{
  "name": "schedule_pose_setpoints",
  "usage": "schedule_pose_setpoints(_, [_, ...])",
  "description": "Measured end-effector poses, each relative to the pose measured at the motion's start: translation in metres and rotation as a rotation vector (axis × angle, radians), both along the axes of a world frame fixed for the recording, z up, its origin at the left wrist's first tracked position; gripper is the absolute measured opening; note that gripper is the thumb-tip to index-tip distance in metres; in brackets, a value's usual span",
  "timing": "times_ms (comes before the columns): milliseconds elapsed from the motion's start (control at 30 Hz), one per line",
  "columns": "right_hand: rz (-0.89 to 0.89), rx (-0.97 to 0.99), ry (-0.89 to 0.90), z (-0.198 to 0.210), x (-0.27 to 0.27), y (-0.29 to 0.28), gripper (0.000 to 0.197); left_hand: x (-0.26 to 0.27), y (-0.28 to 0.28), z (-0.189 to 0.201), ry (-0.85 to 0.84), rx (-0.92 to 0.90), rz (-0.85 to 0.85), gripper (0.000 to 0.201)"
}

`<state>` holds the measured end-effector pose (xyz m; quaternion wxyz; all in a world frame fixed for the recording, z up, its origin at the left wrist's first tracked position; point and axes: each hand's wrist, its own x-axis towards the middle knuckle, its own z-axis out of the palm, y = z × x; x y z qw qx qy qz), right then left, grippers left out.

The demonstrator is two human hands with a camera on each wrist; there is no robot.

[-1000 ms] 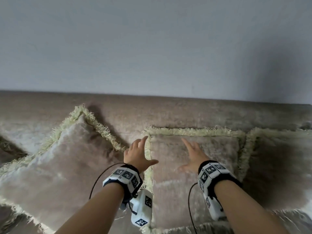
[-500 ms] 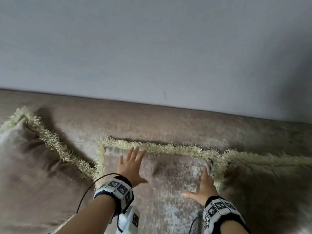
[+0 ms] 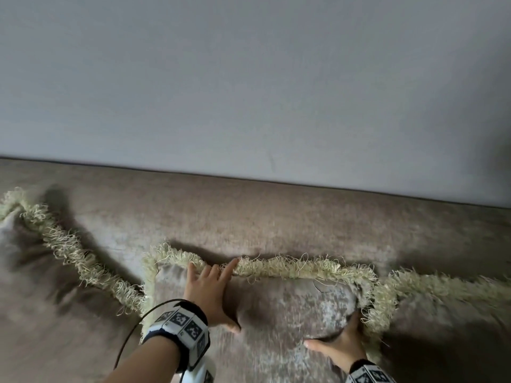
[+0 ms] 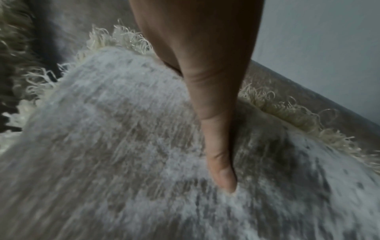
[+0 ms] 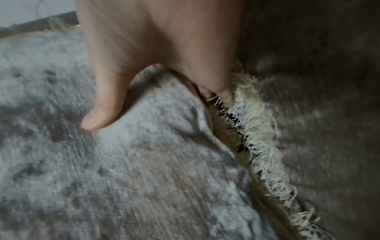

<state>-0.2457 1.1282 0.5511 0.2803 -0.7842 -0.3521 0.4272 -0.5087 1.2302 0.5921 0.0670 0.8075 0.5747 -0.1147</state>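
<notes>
Against the sofa back point(image 3: 276, 217), the fringed cushion point(image 3: 290, 313) looks nearly seated: left hand point(image 3: 207, 297) pressing flat, right hand point(image 3: 338, 348) gripping its edge.

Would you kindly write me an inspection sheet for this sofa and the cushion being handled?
Surface: brown plush sofa, its backrest against the wall.
Job's things: middle cushion, pale fringe round its edges, propped on the backrest.
Clutter: left cushion, tilted; right cushion, its fringe meeting the middle one's.
Hands: left hand flat on the cushion face, fingertips at the top fringe; right hand grips the right edge, thumb in front, fingers behind.
Cables: black cable looping from the left wristband.
Surroundings: plain grey wall; nothing else seen.
</notes>
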Motion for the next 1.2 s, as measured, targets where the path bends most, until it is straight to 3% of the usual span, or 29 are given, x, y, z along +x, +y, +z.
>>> schedule_pose_setpoints(200, [-0.098, 0.050, 0.016, -0.010, -0.002, 0.015, 0.153, -0.013, -0.006, 0.003, 0.031, 0.012, 0.050, 0.129])
schedule_pose_setpoints(333, [-0.020, -0.001, -0.122, 0.027, -0.033, 0.014, 0.106, -0.037, -0.019, 0.014, 0.025, 0.007, 0.141, 0.124])
schedule_pose_setpoints(400, [0.008, 0.024, -0.137, 0.041, -0.046, 0.016, 0.093, -0.052, -0.027, 0.022, 0.007, 0.005, 0.195, 0.123])
schedule_pose_setpoints(667, [0.048, 0.197, -0.269, 0.097, -0.079, 0.012, 0.077, -0.086, -0.040, 0.057, -0.093, 0.006, 0.268, 0.121])
schedule_pose_setpoints(733, [0.073, 0.231, -0.319, 0.113, -0.085, 0.019, 0.074, -0.093, -0.039, 0.065, -0.139, -0.012, 0.306, 0.110])
schedule_pose_setpoints(833, [0.179, 0.233, -0.442, 0.132, -0.093, 0.036, 0.085, -0.105, -0.041, 0.061, -0.206, -0.049, 0.388, 0.093])
schedule_pose_setpoints(933, [0.333, 0.181, -0.506, 0.135, -0.094, 0.047, 0.102, -0.116, -0.042, 0.037, -0.279, -0.056, 0.470, 0.088])
schedule_pose_setpoints(1033, [0.497, 0.109, -0.431, 0.115, -0.092, 0.049, 0.105, -0.119, -0.045, 0.023, -0.253, -0.090, 0.572, 0.077])
schedule_pose_setpoints(1200, [0.652, 0.015, -0.667, 0.069, -0.099, 0.042, 0.126, -0.122, -0.040, 0.024, -0.170, -0.157, 0.532, 0.085])
